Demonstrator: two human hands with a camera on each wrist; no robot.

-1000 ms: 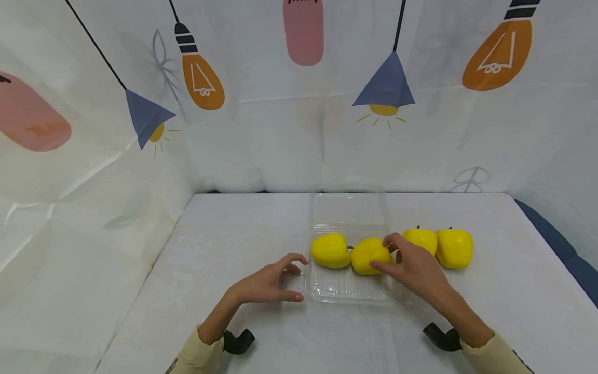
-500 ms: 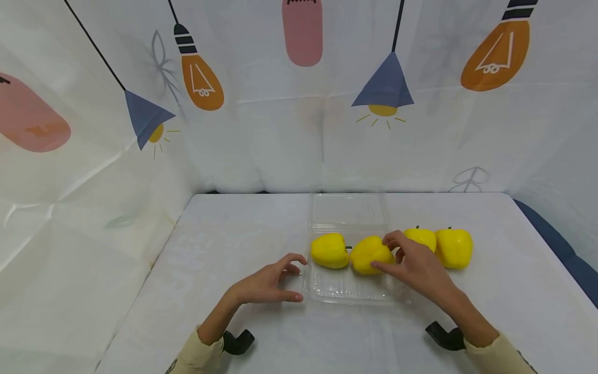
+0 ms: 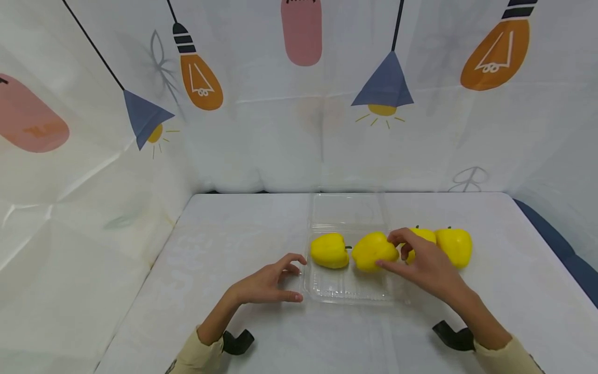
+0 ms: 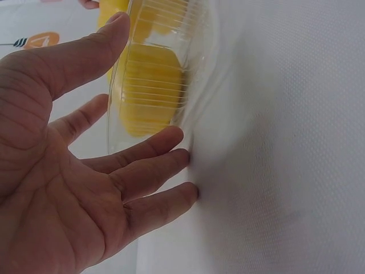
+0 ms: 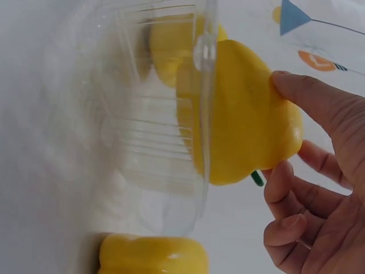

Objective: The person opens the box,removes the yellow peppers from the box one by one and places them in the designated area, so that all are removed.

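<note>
A yellow bell pepper [image 3: 371, 253] is pinched between the thumb and fingers of my right hand [image 3: 427, 267] over the right side of a clear plastic clamshell box [image 3: 348, 293]. In the right wrist view, this held bell pepper [image 5: 242, 114] stands partly above the box rim, with its green stem near the fingers. Another yellow bell pepper [image 3: 329, 251] lies on its side in the left of the box, stem pointing right. My left hand [image 3: 268, 283] is at the box's left edge, thumb and fingers spread; the left wrist view shows its fingertips beside the ribbed wall, holding nothing.
The box's clear lid [image 3: 348, 208] is folded back flat behind it. Two more yellow bell peppers stand on the white table right of the box, the nearer one [image 3: 425, 235] partly behind my right hand, the other [image 3: 454, 248] beyond it. A printed curtain [image 3: 280, 140] hangs behind.
My right hand has shifted slightly right and up with the bell pepper, which now stands apart from the other bell pepper in the box. My left hand has stayed put.
</note>
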